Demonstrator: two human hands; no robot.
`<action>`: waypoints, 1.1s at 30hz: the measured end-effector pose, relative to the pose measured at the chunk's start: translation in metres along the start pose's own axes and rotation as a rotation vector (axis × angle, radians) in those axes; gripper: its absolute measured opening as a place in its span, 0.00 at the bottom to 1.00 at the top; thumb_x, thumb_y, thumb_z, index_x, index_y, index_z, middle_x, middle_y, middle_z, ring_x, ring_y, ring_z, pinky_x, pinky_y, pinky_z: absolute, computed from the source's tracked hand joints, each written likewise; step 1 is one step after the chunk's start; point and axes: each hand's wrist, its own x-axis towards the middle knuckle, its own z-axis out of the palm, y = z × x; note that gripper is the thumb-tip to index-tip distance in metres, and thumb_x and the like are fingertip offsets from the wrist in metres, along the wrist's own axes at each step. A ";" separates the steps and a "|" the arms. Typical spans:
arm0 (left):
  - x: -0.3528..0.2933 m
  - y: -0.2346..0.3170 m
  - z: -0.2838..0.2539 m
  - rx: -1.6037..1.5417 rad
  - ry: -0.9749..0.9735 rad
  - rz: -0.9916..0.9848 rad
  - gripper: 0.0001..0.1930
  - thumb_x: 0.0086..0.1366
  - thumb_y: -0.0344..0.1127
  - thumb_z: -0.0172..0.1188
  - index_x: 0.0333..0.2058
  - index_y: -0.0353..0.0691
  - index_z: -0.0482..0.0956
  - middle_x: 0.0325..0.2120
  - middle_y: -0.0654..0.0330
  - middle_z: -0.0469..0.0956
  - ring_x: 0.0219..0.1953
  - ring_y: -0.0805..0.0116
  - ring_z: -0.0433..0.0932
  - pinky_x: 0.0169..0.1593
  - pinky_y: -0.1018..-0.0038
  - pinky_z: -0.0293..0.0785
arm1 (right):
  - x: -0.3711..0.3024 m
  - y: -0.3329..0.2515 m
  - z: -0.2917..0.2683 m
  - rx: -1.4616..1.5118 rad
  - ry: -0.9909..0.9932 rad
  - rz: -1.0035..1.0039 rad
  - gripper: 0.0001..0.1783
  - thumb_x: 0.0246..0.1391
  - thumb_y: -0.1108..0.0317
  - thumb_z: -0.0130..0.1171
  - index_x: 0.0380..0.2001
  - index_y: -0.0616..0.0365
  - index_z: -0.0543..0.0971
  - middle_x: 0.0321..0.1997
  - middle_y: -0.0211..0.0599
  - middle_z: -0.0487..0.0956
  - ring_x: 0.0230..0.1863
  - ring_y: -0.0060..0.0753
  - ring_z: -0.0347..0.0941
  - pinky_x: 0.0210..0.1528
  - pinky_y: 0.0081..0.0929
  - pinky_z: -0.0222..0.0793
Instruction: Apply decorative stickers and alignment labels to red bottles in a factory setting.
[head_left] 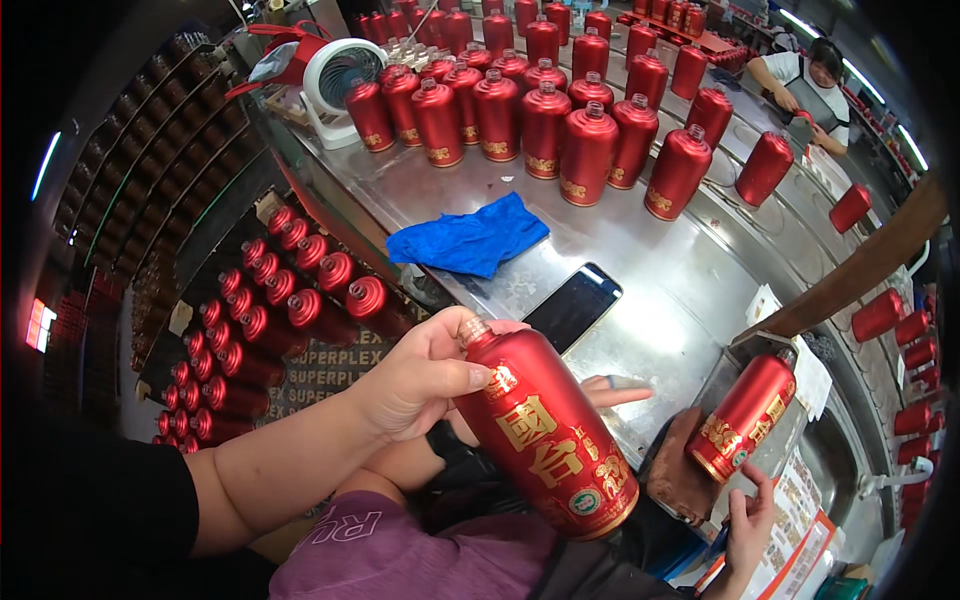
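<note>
My left hand, at the end of a black-sleeved arm, is closed around the clear neck of a red liquor bottle. That bottle is held tilted, its gold lettering facing up and its base toward the lower right. Behind it, an extended finger with a pale wrap shows; the bottle hides most of that hand, and I cannot tell whose it is. My right hand has thumb and finger apart, just below another red bottle. Whether it touches that bottle is unclear. A brown cloth lies beside this second bottle.
A phone and a blue cloth lie on the metal table. Red bottles crowd its far side, near a white fan. More fill a crate at left. A co-worker works far right. Purple cloth shows below.
</note>
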 end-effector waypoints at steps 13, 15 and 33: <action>-0.010 0.029 0.006 0.140 0.012 0.016 0.15 0.58 0.25 0.62 0.43 0.45 0.70 0.61 0.45 0.66 0.62 0.53 0.69 0.64 0.54 0.65 | -0.005 0.051 -0.049 0.359 0.012 -0.077 0.25 0.72 0.51 0.40 0.46 0.62 0.77 0.31 0.34 0.81 0.17 0.11 0.63 0.16 0.12 0.55; -0.011 0.033 0.007 0.141 -0.007 0.022 0.16 0.58 0.25 0.62 0.43 0.45 0.70 0.61 0.46 0.67 0.63 0.53 0.68 0.65 0.54 0.65 | -0.006 0.058 -0.049 0.552 -0.056 0.045 0.16 0.66 0.60 0.55 0.46 0.62 0.77 0.34 0.35 0.81 0.22 0.15 0.70 0.21 0.14 0.63; 0.005 0.031 0.034 0.499 0.029 -0.078 0.13 0.66 0.29 0.59 0.48 0.34 0.76 0.51 0.54 0.74 0.53 0.68 0.74 0.58 0.70 0.69 | -0.048 -0.043 -0.005 0.286 -0.676 0.132 0.14 0.57 0.69 0.60 0.46 0.63 0.79 0.37 0.35 0.80 0.32 0.23 0.74 0.35 0.19 0.70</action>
